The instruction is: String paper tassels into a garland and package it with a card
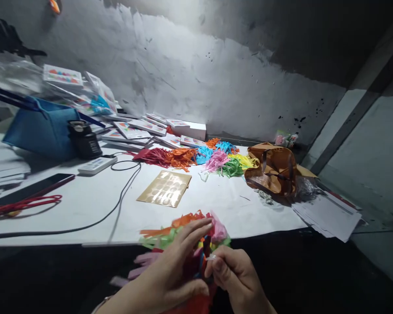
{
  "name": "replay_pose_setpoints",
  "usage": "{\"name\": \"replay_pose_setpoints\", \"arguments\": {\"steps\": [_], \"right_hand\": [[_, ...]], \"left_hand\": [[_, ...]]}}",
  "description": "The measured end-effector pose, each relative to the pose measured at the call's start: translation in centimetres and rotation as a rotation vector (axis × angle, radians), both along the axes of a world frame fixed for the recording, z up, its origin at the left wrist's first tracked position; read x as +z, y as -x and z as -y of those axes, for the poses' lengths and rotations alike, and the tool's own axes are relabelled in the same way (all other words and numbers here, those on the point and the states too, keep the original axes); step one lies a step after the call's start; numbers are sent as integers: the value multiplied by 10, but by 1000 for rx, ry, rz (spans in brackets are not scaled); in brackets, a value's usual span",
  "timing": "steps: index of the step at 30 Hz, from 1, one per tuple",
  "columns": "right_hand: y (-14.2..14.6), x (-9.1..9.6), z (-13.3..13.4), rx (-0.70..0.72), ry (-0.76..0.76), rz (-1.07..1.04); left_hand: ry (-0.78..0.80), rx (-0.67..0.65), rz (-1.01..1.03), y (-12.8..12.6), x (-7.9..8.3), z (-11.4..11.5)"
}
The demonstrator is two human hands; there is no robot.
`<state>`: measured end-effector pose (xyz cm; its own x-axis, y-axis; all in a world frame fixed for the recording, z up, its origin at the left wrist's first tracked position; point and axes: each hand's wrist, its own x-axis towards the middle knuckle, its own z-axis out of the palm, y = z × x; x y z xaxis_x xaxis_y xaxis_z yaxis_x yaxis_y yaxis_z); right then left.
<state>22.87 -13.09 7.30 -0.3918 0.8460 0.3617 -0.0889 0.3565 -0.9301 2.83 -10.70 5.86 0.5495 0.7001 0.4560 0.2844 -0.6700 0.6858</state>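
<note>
At the table's near edge, a bundle of multicoloured paper tassels (219,229) in orange, green, pink and red hangs partly over the dark area below. My left hand (173,266) curves around the bundle, its fingers along the far side and the thumb on the near side. Between thumb and bent fingers, my right hand (232,272) pinches a small white strip (211,257) close to the middle of the tassels. The hands partly hide the bundle, and its lower part is blurred.
A brown sheet of round clear stickers (165,188) lies ahead, with more tassels (218,160) behind. Left are a phone (32,188), a black cable (118,205), a black bottle (84,141), a blue bag (46,128) and flat boxes (147,126). Right are a brown bag (271,168) and papers (327,213).
</note>
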Motion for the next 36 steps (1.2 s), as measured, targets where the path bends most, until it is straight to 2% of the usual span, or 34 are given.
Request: {"name": "replay_pose_setpoints", "arguments": {"steps": [3, 6, 8, 10, 14, 16, 18, 21, 24, 26, 28, 30, 34, 36], "right_hand": [[4, -4, 0, 98, 136, -144], [3, -11, -3, 123, 285, -277], [-4, -17, -6, 52, 254, -249], [-9, -23, -8, -87, 154, -117], [-2, -39, -9, -297, -122, 201], [6, -49, -7, -374, -251, 283], [12, -59, -4, -447, -297, 313], [13, -70, -2, -502, -240, 281], [14, -75, -1, -481, -133, 203], [17, -75, -2, -435, -75, 225], [21, -73, -4, -383, -99, 283], [23, -70, -8, -350, -202, 332], [24, -68, -16, -478, -462, 470], [25, -69, -15, -434, -517, 466]], "left_hand": [[320, -73, 147, -3, -23, 3], [453, -16, 190, -5, -26, 3], [402, 58, 133, -5, -20, 3], [272, 119, 53, -6, -16, 3], [-40, 182, -4, -17, -19, 4], [-93, 187, 46, -21, -21, 6], [-38, 192, 101, -21, -22, 9], [194, 141, 57, -12, -30, 13], [373, 109, 38, -7, -55, 16], [386, 126, 54, -7, -74, 16], [358, 140, 31, -7, -85, 15], [320, 122, -42, 0, -80, 13], [229, 83, -197, 20, -36, 9], [267, 41, -167, 19, -19, 7]]}}
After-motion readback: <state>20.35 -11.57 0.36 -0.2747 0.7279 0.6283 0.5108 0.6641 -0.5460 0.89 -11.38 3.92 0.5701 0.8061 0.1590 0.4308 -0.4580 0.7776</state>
